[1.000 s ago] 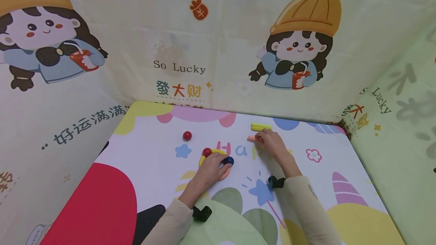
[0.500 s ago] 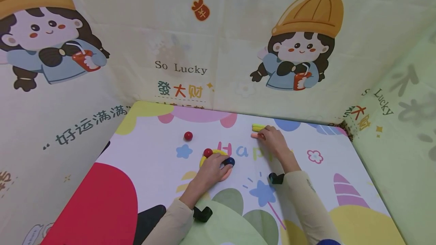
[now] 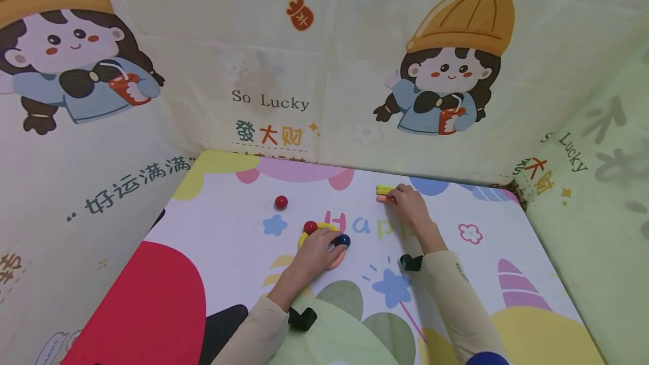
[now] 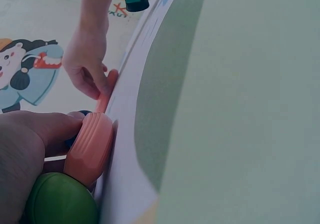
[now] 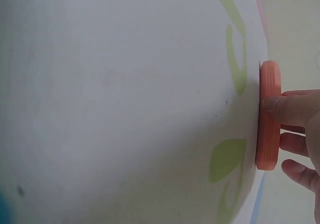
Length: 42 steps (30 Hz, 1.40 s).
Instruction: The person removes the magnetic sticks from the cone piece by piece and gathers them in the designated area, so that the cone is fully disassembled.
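On the left of the printed mat (image 3: 235, 269), a big red printed shape (image 3: 142, 303). Moving right: one loose red ball (image 3: 281, 202), lying just behind a printed blue star (image 3: 275, 225). Next, a ring of parts: yellow curved pieces (image 3: 328, 226) along the far side, a second red ball (image 3: 310, 227) between them, a salmon curved piece (image 3: 336, 262) at near right. Left hand (image 3: 315, 251) lies over this ring, thumb and finger pinching a dark blue ball (image 3: 343, 240) at its right edge. Left wrist view adds a green ball (image 4: 60, 199) beside the salmon curved piece, under that hand. Black wrist camera (image 3: 302, 319) by the left sleeve (image 3: 253, 331).

Farther right, toward the back edge: yellow sticks (image 3: 383, 188) side by side. Directly in front, a straight salmon stick (image 5: 269, 139), pinched by the right hand (image 3: 412, 207), thumb on the near face, fingers behind. Touching the yellow ones or only close, I can't tell from here. Right sleeve (image 3: 456, 303) is beige too. Last, a pink flower print (image 3: 470, 234).
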Available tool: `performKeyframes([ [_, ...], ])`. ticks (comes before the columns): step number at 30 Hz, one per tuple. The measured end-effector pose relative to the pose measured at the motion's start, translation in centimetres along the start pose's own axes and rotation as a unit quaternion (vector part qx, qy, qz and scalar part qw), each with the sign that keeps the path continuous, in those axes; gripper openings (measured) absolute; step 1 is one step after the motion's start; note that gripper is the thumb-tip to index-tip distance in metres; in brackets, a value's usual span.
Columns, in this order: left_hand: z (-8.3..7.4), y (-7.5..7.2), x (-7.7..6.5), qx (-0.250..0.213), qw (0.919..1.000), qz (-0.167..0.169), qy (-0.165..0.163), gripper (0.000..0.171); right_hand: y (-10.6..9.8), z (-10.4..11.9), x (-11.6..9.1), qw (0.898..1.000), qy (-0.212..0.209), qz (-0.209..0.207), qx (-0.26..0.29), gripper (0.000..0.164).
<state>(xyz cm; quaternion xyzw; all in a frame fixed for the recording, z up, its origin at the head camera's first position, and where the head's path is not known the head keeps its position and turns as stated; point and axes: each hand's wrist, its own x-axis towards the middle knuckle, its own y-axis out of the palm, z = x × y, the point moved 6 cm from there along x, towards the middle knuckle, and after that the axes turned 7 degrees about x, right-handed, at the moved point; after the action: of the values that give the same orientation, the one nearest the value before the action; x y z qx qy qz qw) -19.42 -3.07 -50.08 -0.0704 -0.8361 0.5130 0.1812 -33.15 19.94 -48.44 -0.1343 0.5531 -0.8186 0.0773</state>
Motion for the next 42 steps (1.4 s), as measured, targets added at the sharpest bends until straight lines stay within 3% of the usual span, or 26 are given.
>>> performKeyframes([
  [7,-0.1,0.0,0.0,0.009,1.0,-0.001,0.003,0.039,-0.2,0.5,-0.1,1.0,-0.017,-0.012,-0.007,0.022],
  [18,-0.1,0.0,-0.1,0.005,0.9999,0.005,-0.013,0.042,-0.3,2.9,-1.2,0.996,-0.063,-0.051,0.038,0.025],
  [27,-0.4,0.1,-0.1,0.026,0.9993,0.011,-0.026,0.043,1.4,4.3,-2.4,0.997,-0.005,0.013,0.079,0.03],
  [34,-0.8,0.2,-0.1,0.053,0.9975,0.002,-0.046,0.046,2.4,5.8,-3.3,0.994,0.0,0.022,0.103,0.032],
  [42,-1.4,0.2,0.0,0.097,0.9952,0.005,-0.012,0.043,3.2,7.2,-4.0,0.99,0.007,0.039,0.132,0.031],
])
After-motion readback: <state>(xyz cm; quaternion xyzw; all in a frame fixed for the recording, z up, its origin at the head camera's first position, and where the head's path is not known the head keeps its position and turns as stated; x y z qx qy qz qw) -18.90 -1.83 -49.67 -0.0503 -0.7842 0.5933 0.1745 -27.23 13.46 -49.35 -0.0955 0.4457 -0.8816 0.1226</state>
